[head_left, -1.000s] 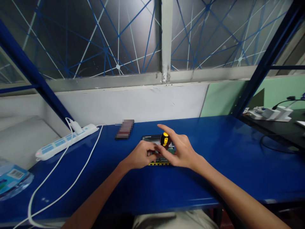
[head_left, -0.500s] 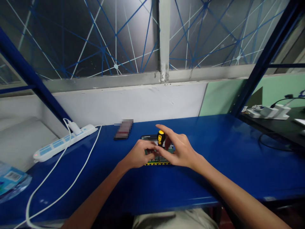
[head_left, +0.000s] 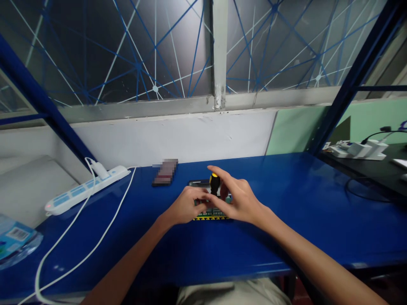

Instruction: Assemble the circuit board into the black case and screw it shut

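A short screwdriver point(head_left: 215, 184) with a black and yellow handle stands upright over a small green circuit board point(head_left: 212, 212). My right hand point(head_left: 239, 195) has its thumb and fingers around the handle. From the other side, my left hand point(head_left: 188, 205) reaches in with its fingers pinched low by the screwdriver's shaft; what they grip is hidden behind them. Beneath the hands the board shows a yellow strip with dark notches along its near edge, and a dark frame at its far edge. The screwdriver's tip cannot be seen.
A blurred-out phone-shaped object point(head_left: 165, 172) lies beyond my left hand on the blue table point(head_left: 286, 182). At the left are a white power strip point(head_left: 85, 190), its looping cable point(head_left: 104, 231) and a blue-labelled plastic package point(head_left: 17, 241). A wall backs the table.
The screwdriver handle has turned in my right hand, so its yellow patch facing me is now out of sight. Both hands stay in nearly the same place.
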Available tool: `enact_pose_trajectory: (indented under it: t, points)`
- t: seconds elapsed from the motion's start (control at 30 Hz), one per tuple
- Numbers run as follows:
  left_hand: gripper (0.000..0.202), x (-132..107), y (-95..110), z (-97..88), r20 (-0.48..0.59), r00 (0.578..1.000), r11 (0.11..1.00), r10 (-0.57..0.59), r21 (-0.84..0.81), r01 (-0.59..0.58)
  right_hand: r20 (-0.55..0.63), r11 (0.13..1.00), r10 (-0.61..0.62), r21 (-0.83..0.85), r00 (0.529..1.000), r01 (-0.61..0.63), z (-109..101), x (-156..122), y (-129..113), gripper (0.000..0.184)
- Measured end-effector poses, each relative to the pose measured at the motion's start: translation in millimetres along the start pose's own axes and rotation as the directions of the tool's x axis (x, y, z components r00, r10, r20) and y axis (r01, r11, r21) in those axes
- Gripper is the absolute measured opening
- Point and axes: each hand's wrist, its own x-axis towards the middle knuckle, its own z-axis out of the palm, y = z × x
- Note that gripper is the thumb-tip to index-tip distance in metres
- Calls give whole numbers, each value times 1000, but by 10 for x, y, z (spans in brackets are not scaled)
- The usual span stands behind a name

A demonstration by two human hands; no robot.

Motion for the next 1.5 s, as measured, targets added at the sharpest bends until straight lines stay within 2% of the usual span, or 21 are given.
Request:
enact_pose_trajectory:
  t: [0.1, 0.27, 0.5, 0.8, 0.97, 1.07, 1.23, 1.5]
  points:
    - [25, 8, 39, -13, 13, 1000, 1000, -7, 4, 7, 10, 999, 6, 31, 1000, -6, 6, -8, -3, 61]
    - [12, 14, -3, 42, -63, 997, 996, 44, 81, -39, 21, 995, 27, 92, 999, -29, 17, -4, -6, 64]
    - [17, 5, -43, 53, -82, 995, 997, 62, 45, -58, 11, 998, 16, 59, 1000, -16, 24, -6, -4, 61]
    - [22, -18, 3, 31, -2, 997, 996, -81, -25, 81, 4, 997, 4, 71, 1000, -5, 21, -14, -12, 62]
    - [19, -4, -13, 40, -82, 996, 994, -22, 107, 30, 7, 998, 22, 56, 1000, -22, 38, -20, -4, 62]
    - [19, 10, -7, 39, -107, 994, 992, 21, 127, -7, 11, 998, 28, 48, 1000, -29, 42, -22, 2, 61]
    - [21, 10, 0, 35, -79, 995, 996, 64, 67, -59, 6, 999, 12, 45, 1000, -12, 26, -13, -7, 61]
    - [25, 5, 2, 28, -44, 998, 996, 55, 76, -52, -3, 1000, -2, 22, 1000, 2, 17, -12, -16, 61]
